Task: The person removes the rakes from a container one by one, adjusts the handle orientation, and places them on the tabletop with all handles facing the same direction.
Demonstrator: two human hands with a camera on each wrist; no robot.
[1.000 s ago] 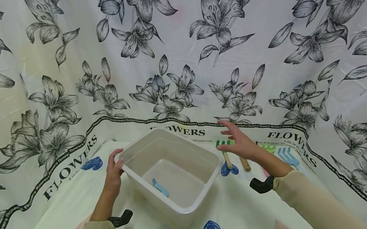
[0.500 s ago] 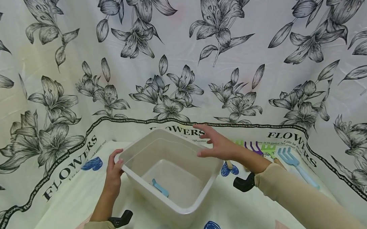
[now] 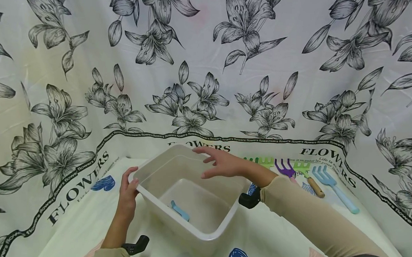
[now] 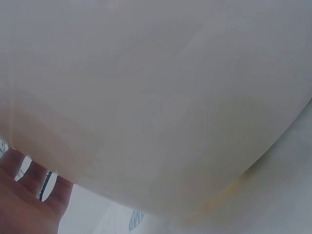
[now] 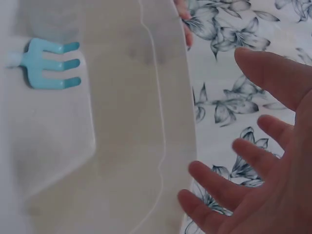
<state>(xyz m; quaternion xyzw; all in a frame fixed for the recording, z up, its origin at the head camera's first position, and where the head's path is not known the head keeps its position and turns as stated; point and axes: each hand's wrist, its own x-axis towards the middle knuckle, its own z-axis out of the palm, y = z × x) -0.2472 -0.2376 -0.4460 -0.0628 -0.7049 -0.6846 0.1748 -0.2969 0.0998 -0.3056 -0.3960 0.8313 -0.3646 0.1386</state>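
Note:
A pale grey plastic bin stands tilted on the cloth, its mouth facing me. My left hand grips its left corner, thumb at the rim; in the left wrist view the bin's outer wall covers most of the left hand's fingers. My right hand is held over the far side of the mouth, fingers spread, nothing in it. Inside lies a light blue hand rake, whose three prongs show in the right wrist view. There the right hand overlaps the bin's rim.
At the back right lie several garden hand tools: a purple fork, a green one with a wooden handle, a light blue fork and more green prongs. A flowered curtain hangs behind.
My right hand has moved left, from above the tools to over the bin, uncovering the purple and blue forks. The left hand, the bin and the rake have stayed put.

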